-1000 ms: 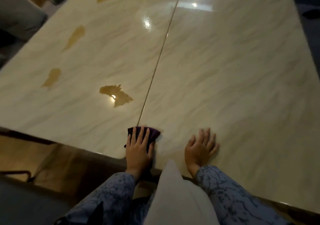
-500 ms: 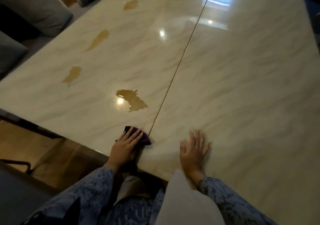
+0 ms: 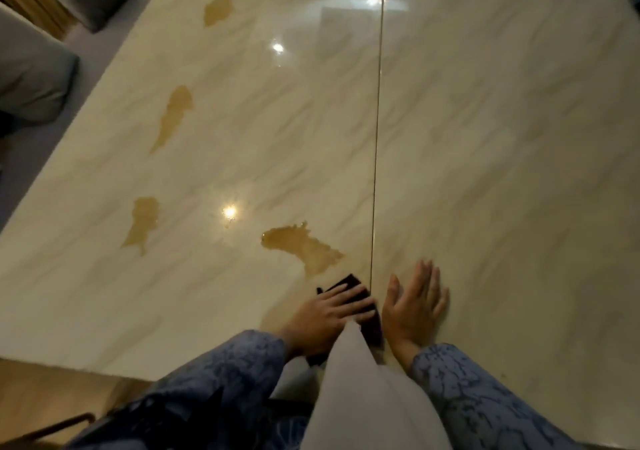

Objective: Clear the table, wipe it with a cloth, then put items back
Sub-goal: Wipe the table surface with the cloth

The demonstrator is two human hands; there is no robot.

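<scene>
A glossy marble tabletop [image 3: 485, 138] carries four amber spills [image 3: 304, 247] left of its centre seam [image 3: 377, 138]. Beside the seam, the left hand [image 3: 322, 314] presses a dark cloth [image 3: 353, 297] with a flat, released grip; the right hand [image 3: 415, 307] lies flat too. Grey chairs [image 3: 31, 79] stand farther left.

You see a glossy cream marble-patterned table [image 3: 485, 172] split by 1 thin seam running lengthwise. A dark purple cloth [image 3: 349, 290] lies flat near the front edge, just left of the seam. 4 amber spills mark the left half; the nearest spill [image 3: 304, 247] sits just beyond the cloth.
</scene>
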